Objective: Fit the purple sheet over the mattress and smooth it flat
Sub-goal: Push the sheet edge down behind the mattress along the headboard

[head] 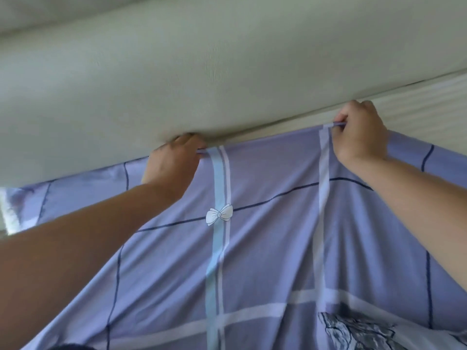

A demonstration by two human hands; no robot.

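Note:
The purple sheet (273, 238) has dark grid lines, pale stripes and a white bow print, and covers the lower half of the view. My left hand (174, 162) pinches its far edge right where it meets the padded headboard. My right hand (358, 135) grips the same edge farther right, held slightly above the bare mattress (417, 109). The fabric is pulled taut between the two hands, with folds running down from each grip. The white ribbed mattress shows uncovered at the upper right.
A pale grey-green padded headboard (202, 79) fills the upper half and presses close against the mattress edge. A bright strip of light fabric or floor (10, 210) shows at the far left. A dark printed patch (358, 332) lies on the sheet at the bottom right.

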